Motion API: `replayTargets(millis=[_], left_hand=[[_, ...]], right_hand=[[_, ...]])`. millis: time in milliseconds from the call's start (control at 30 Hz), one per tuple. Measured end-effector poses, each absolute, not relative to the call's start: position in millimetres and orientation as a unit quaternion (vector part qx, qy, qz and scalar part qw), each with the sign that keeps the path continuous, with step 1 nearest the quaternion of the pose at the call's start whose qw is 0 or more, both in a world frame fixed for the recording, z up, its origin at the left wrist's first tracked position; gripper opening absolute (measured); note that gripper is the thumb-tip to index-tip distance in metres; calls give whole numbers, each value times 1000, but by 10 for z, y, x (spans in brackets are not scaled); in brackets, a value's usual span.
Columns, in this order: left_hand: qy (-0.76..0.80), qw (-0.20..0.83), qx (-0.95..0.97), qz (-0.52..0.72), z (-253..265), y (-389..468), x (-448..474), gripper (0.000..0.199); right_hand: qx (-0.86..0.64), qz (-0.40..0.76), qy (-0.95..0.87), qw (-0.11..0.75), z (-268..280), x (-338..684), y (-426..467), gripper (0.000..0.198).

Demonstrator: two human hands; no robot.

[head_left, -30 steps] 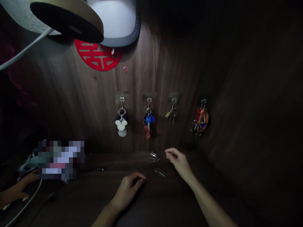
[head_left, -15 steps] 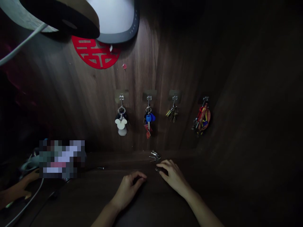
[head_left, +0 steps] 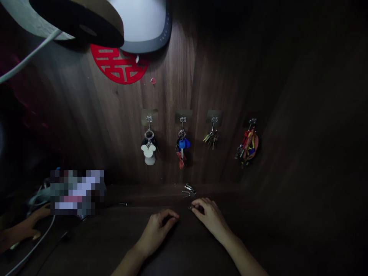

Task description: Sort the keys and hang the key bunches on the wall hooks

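Note:
My right hand (head_left: 211, 216) rests low over the dark wooden surface, thumb and forefinger pinched on a small metal piece (head_left: 189, 207). Its exact kind is too small and dim to tell. Just beyond the fingertips lies a loose cluster of keys (head_left: 189, 190), fanned out near the back wall. To the left, my left hand (head_left: 159, 230) lies on the surface with its fingers curled and the tips together. Nothing shows between them. The two hands are apart, with the metal piece nearer the right one.
On the wall hang a mouse-shaped key fob (head_left: 148, 150), blue-headed keys (head_left: 182, 144), a key bunch (head_left: 213, 138) and colourful corded keys (head_left: 249, 146). Another person's hand (head_left: 31, 224) is at left beside a blurred-out pile (head_left: 77, 195) and white cable (head_left: 43, 237). A cable plug (head_left: 123, 204) lies nearby.
My right thumb and forefinger have closed together on the small metal piece. My left hand stays nearly still. The whole view has shifted slightly.

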State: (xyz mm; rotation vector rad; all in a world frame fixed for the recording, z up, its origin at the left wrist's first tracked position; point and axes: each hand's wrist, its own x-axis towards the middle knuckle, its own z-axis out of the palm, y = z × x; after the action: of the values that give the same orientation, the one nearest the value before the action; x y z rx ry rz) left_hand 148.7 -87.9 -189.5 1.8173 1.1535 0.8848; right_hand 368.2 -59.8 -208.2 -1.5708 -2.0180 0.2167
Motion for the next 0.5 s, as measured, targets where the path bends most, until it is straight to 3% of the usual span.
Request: replayTargets(millis=[333,500], left_hand=[[455,379,707,388,-1962,-854,1481,21],[426,385,707,413,-1932,-864,1477,27]], right_hand=[[-494,211,-711,454,-1911,3493,-681,19],[-459,267,-703,472,-1903,3329,-750,15]])
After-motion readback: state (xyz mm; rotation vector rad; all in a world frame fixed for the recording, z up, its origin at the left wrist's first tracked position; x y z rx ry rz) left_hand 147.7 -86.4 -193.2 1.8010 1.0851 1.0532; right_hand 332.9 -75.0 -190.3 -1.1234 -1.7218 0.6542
